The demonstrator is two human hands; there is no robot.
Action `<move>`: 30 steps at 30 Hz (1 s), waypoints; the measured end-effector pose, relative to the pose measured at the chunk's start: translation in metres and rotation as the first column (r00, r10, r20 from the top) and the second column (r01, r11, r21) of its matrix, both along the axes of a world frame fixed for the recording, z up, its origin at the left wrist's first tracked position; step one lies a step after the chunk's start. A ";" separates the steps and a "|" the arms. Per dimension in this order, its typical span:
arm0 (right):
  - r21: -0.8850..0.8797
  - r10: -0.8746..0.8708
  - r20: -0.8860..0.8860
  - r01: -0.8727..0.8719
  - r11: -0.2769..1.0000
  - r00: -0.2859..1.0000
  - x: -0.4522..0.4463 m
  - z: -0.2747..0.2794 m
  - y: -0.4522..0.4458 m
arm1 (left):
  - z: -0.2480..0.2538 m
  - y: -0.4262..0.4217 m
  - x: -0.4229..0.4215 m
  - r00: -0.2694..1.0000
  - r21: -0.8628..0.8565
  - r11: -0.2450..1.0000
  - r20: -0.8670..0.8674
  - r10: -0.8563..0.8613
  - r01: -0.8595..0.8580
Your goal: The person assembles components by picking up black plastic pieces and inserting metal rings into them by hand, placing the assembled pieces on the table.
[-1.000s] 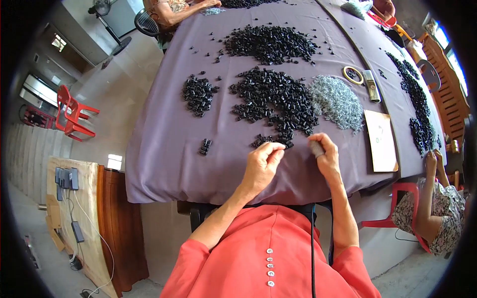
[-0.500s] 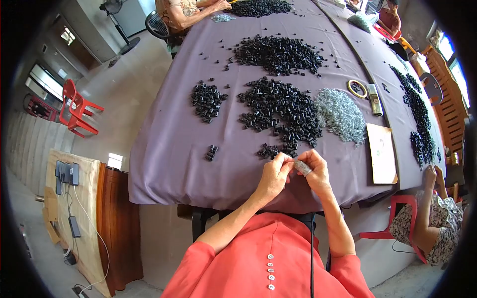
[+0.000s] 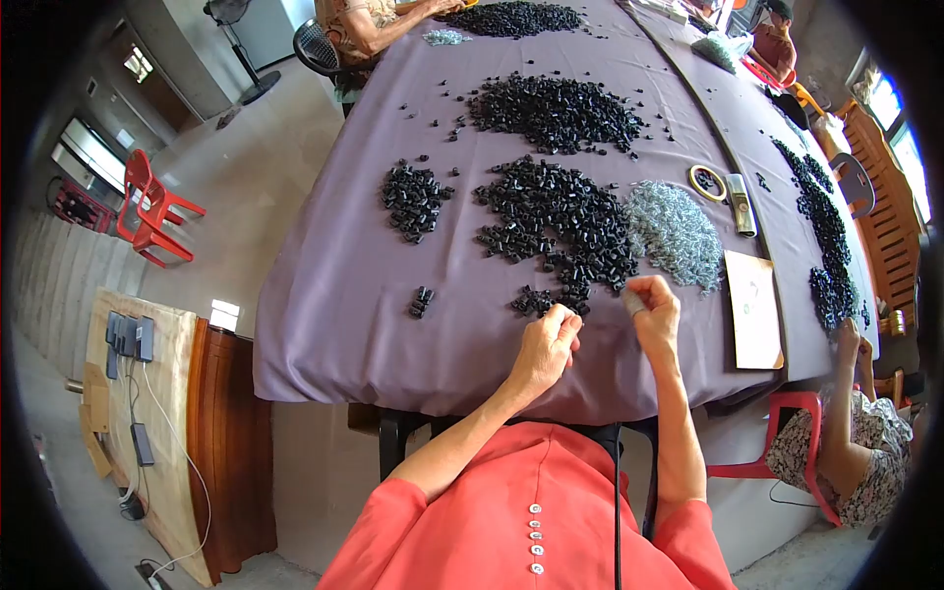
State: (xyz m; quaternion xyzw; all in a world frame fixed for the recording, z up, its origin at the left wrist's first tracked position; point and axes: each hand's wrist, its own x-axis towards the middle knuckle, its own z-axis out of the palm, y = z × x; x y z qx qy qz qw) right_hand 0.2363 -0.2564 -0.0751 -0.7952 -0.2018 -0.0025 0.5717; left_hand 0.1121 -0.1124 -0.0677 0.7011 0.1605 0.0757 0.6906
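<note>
My left hand (image 3: 548, 346) is closed in a pinch at the lower edge of a large heap of small black plastic pieces (image 3: 560, 216). Whatever sits between its fingertips is too small to make out. To the right and apart from it, my right hand (image 3: 657, 313) is curled closed, with a grey wrap (image 3: 634, 303) around one digit. Any item in its fingertips is hidden. Just beyond the right hand lies a heap of small clear parts (image 3: 676, 234), touching the black heap. A small cluster of black pieces (image 3: 421, 301) lies to the left.
A purple cloth (image 3: 334, 324) covers the table. Further black heaps (image 3: 556, 113) lie beyond. On the right are a tape roll (image 3: 707, 183), a packet (image 3: 741, 205) and a card (image 3: 753, 310). Other people sit around, one person's hands (image 3: 852, 340) at the right edge.
My hands were together at the fingertips and have parted. The right hand has moved right and slightly up, towards the clear parts; the left has stayed nearly in place.
</note>
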 end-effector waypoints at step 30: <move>0.036 0.198 -0.111 -0.196 0.980 0.974 -0.047 0.006 0.025 | 0.000 0.045 0.003 0.988 0.807 0.572 0.148 0.043 -0.146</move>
